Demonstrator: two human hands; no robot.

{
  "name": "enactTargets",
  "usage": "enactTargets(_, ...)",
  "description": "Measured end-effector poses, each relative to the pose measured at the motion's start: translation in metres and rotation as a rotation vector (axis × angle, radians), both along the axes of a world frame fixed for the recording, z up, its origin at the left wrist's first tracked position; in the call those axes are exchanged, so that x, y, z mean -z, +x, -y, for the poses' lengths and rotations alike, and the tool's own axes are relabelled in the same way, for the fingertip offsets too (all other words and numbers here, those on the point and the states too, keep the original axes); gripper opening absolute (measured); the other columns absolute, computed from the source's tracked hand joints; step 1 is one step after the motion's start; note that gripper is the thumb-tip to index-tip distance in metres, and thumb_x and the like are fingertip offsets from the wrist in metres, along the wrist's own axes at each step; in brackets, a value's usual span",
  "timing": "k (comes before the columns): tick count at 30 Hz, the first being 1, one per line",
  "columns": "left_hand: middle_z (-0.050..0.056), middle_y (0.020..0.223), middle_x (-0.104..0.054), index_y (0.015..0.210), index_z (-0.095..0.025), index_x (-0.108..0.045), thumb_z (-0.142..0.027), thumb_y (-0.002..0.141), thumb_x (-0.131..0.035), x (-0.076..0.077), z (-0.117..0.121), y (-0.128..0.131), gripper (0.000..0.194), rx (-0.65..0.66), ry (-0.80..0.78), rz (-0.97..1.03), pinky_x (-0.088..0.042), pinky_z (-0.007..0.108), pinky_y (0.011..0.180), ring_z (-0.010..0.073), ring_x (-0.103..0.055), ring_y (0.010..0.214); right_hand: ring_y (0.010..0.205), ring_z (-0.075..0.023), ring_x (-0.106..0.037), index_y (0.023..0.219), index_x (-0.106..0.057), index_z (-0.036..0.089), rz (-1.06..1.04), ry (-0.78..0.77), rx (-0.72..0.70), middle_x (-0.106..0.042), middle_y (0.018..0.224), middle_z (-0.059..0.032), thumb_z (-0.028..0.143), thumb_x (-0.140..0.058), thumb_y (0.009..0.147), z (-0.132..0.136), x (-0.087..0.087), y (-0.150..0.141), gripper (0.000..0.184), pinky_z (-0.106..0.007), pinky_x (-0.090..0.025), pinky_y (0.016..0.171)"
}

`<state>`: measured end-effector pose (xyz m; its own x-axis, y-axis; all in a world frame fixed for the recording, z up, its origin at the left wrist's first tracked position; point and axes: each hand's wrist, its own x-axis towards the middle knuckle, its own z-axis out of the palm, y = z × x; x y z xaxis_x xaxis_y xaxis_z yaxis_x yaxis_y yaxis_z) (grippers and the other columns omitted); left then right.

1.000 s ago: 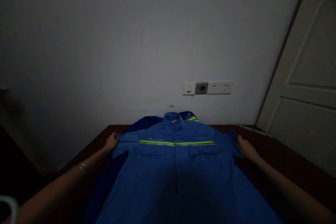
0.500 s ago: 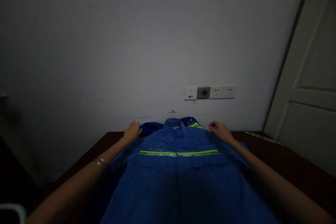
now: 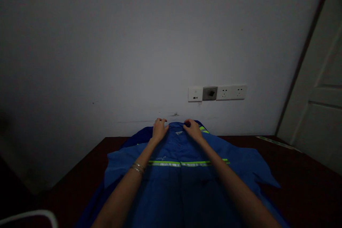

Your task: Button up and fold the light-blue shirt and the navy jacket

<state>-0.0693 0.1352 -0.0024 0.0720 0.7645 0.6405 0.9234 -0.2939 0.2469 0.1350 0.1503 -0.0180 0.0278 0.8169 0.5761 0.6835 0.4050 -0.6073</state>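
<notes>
A blue short-sleeved work shirt lies spread front up, with a yellow-green and silver reflective stripe across its chest. My left hand is at the left side of its collar, fingers curved and thumb apart from them. On the collar's other side my right hand is curled the same way, a gap showing between thumb and fingers. Both thumbs reach the collar's edges. Beneath the shirt, a darker blue garment shows at the left and behind the collar.
The garments lie on a dark red-brown table against a pale wall. Sockets and switches sit on the wall above. A panelled door stands at the right. A thin pale strip lies near the table's back right. A white curved frame shows lower left.
Both hands have moved inward from the shirt's shoulders to its collar. The short sleeves now show spread out on both sides. The view has shifted slightly.
</notes>
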Motion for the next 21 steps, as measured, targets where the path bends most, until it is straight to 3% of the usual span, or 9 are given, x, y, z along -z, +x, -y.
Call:
enactTargets(5, 0.007, 0.096, -0.046, 0.091, -0.021, -0.065, -0.026, 0.078, -0.058, 0.025, -0.002, 0.012, 0.016, -0.103, 0.145, 0.152, -0.039, 0.035, 0.086, 0.0214, -0.046, 0.098, 0.093, -0.0202, -0.055, 0.102, -0.057, 0.017, 0.037, 0.046, 0.070, -0.065, 0.097, -0.0070, 0.028, -0.057, 0.073, -0.003, 0.011, -0.009, 0.030, -0.030, -0.042, 0.082)
enactTargets(10, 0.009, 0.103, -0.044, 0.090, -0.021, -0.067, -0.023, 0.076, -0.060, 0.044, 0.000, 0.026, 0.016, -0.042, 0.232, 0.116, -0.040, 0.037, 0.088, 0.0235, -0.042, 0.102, 0.095, -0.0210, -0.053, 0.108, -0.055, 0.015, 0.068, 0.089, 0.006, -0.063, 0.098, -0.0081, 0.025, -0.057, 0.073, -0.006, 0.024, -0.009, 0.036, -0.032, -0.042, 0.084)
enactTargets(16, 0.010, 0.122, -0.038, 0.099, -0.024, -0.064, -0.022, 0.076, -0.061, 0.051, -0.007, 0.035, 0.024, 0.005, 0.293, -0.006, -0.036, 0.044, 0.094, 0.0274, -0.035, 0.115, 0.103, -0.0216, -0.047, 0.102, -0.060, 0.018, 0.190, 0.311, -0.138, -0.057, 0.103, -0.0088, 0.022, -0.055, 0.077, -0.001, 0.018, -0.004, 0.026, -0.036, -0.039, 0.091)
enactTargets(21, 0.011, 0.132, -0.033, 0.103, -0.025, -0.062, -0.025, 0.076, -0.062, 0.052, -0.016, 0.031, 0.028, 0.029, 0.254, -0.057, -0.033, 0.048, 0.096, 0.0299, -0.030, 0.120, 0.111, -0.0255, -0.040, 0.091, -0.067, 0.022, 0.333, 0.285, -0.100, -0.051, 0.114, -0.0101, 0.023, -0.056, 0.078, 0.004, 0.010, -0.004, 0.017, -0.040, -0.041, 0.088)
